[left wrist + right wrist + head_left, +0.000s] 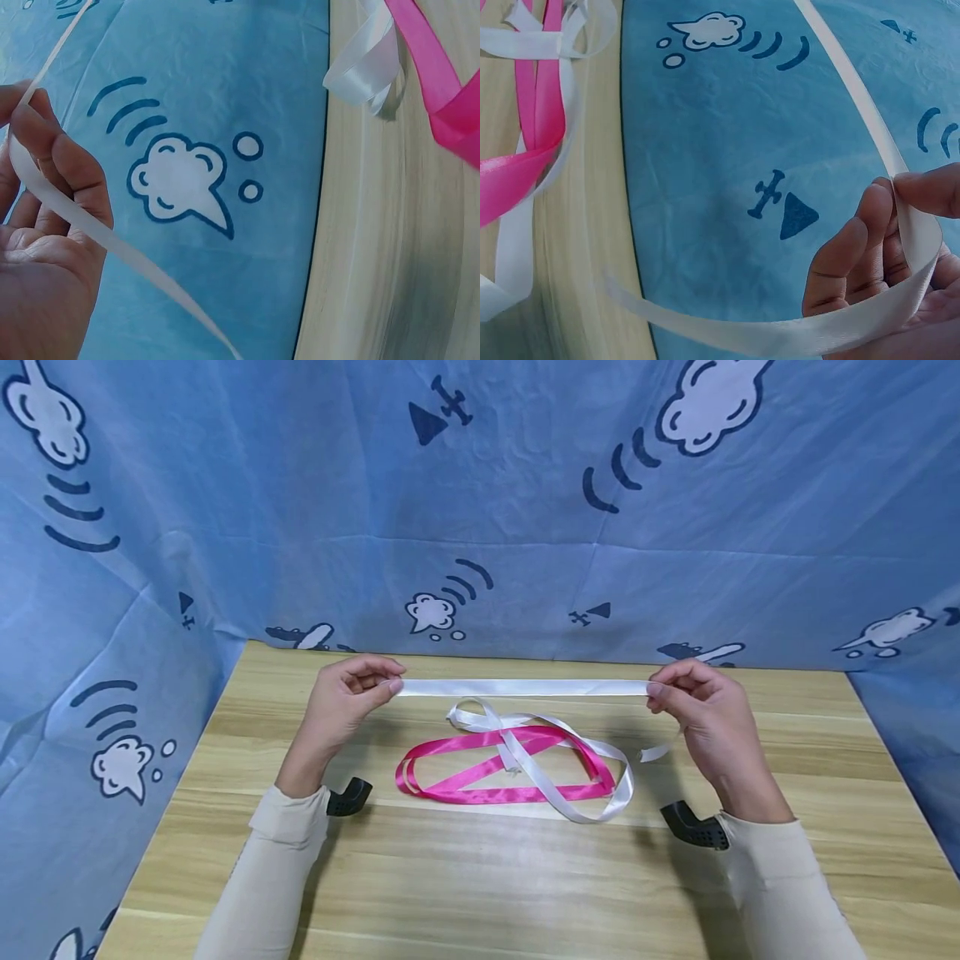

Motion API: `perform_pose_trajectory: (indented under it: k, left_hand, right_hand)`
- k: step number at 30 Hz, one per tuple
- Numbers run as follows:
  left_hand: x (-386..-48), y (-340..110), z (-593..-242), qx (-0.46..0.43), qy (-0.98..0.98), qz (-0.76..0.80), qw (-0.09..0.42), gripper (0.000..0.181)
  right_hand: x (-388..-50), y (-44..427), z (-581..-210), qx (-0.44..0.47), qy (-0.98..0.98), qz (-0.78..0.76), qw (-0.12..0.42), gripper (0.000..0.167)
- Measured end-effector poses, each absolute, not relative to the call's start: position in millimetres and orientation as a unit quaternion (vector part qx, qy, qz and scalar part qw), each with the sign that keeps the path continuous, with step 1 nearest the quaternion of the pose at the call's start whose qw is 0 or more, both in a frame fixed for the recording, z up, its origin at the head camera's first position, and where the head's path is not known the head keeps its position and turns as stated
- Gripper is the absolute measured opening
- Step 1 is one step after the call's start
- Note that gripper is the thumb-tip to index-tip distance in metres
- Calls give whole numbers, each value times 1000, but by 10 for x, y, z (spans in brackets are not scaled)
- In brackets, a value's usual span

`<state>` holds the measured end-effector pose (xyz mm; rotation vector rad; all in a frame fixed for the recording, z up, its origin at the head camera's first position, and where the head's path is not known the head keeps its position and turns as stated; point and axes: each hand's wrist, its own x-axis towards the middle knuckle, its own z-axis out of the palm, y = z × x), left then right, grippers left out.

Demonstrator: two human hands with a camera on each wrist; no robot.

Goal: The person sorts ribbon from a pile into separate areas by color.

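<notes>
A white satin ribbon (525, 687) is stretched level between both hands above the table. My left hand (347, 700) pinches it between thumb and fingers at the left. At the right my right hand (705, 706) pinches it the same way. In the left wrist view the left hand (56, 202) has a length of white ribbon (135, 259) trailing past the palm. A loose tail of ribbon (795, 334) curves away below the right hand (885, 277) in the right wrist view. Beneath the taut stretch lie a looped pink ribbon (495, 795) and more looped white ribbon (551, 789).
The light wood-grain table (465, 893) carries the ribbons. A blue printed cloth (525, 485) hangs behind it and along the left side. Black curved pieces sit at the left cuff (349, 797) and the right cuff (693, 827).
</notes>
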<state>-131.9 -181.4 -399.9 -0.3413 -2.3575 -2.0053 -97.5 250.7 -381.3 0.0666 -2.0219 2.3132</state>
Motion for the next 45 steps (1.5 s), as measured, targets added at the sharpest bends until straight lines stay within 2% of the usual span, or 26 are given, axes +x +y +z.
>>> perform_pose_trajectory:
  k: [7, 20, 38, 45]
  left_hand:
    - [-1311, -1882, -3992, -107, -752, -650, 22, 22]
    - [-1288, -2020, -4008, -84, -746, -660, 37, 14]
    - [-1247, -2181, -3987, -82, -722, -684, 69, 21]
    - [-1236, -2253, -3998, -76, -722, -682, 86, 20]
  right_hand:
    - [-979, 2564, -3813, 24, -634, 772, 38, 5]
    - [-950, 2727, -3838, 17, -612, 789, 52, 9]
    - [-925, 2952, -3847, -19, -619, 782, 76, 12]
    - [-908, 3039, -3856, -20, -617, 782, 83, 6]
